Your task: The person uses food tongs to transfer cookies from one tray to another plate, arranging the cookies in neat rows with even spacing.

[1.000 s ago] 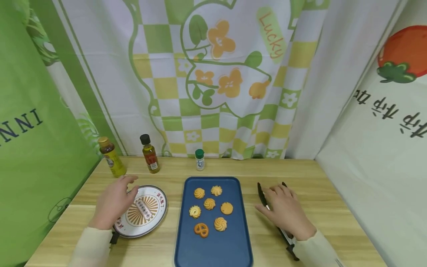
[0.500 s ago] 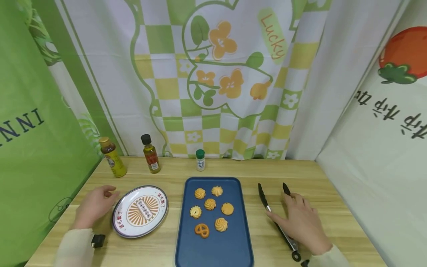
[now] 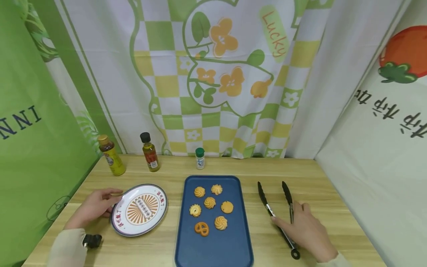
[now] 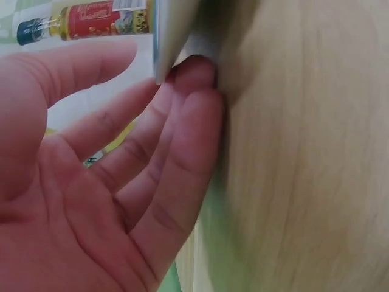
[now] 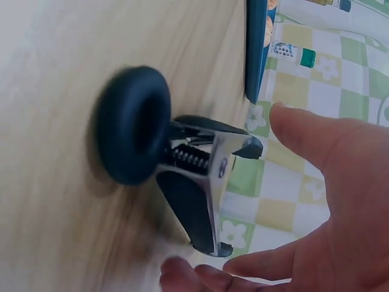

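My left hand point(image 3: 93, 206) is at the left rim of a round white plate point(image 3: 157, 217) with an orange ray pattern. In the left wrist view its bent fingertips reach under the plate's edge point(image 4: 160, 39), while the thumb stands straight on the upper side, a little off the rim. Spread around a pair of black-and-metal tongs point(image 3: 285, 237) is my right hand point(image 3: 309, 229). Its thumb lies on one side of them and its fingers on the other. From the right wrist, a gap shows between the hand and the tongs' handles point(image 5: 187, 204). The tongs' arms are apart.
Between the hands lies a blue tray point(image 3: 213, 254) bearing several cookies point(image 3: 220, 223) and a pretzel point(image 3: 201, 228). Behind stand a yellow-labelled bottle point(image 3: 114, 159), an oil bottle point(image 3: 150, 154) and a green-capped shaker point(image 3: 199, 159). Curtains point(image 3: 227, 141) close off the table's back.
My left hand drew back left from above the plate, then came in low at its left rim. My right hand moved right and toward me, from over the tongs to around their handles.
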`<act>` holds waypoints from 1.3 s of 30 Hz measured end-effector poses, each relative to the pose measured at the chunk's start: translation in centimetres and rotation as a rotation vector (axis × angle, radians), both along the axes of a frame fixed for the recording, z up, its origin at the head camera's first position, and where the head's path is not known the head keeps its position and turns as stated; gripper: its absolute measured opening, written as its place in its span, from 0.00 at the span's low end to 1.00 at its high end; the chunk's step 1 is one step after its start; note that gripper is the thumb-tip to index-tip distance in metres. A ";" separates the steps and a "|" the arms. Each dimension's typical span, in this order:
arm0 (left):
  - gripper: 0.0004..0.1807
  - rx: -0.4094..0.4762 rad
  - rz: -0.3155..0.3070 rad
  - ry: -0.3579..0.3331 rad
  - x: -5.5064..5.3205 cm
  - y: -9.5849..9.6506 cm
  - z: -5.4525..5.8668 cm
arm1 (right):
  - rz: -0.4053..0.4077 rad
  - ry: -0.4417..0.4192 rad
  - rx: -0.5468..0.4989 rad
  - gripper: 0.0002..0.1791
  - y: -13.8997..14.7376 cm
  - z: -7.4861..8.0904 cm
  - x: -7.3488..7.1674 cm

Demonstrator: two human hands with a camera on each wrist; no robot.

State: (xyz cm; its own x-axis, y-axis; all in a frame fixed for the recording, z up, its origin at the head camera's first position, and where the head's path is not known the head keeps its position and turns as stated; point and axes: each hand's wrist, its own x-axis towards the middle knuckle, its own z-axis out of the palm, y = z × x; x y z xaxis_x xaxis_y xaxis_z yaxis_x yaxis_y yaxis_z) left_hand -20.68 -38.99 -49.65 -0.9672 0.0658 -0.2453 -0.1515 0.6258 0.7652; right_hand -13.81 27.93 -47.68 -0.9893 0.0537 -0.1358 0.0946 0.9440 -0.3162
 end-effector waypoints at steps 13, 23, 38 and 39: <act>0.32 0.087 -0.110 -0.024 0.4 -1.0 -0.1 | -0.026 -0.083 -0.007 0.78 -0.4 -0.9 0.3; 0.31 0.077 -0.098 -0.015 0.6 -0.3 0.4 | -0.035 -0.055 0.031 0.77 -0.7 -1.1 0.1; 0.31 0.133 -0.079 -0.049 0.7 -1.5 0.0 | -0.016 -0.004 0.078 0.73 -0.9 -1.2 -0.4; 0.31 0.137 -0.079 -0.052 0.6 -1.6 0.0 | -0.012 0.002 0.079 0.73 -0.9 -1.2 -0.5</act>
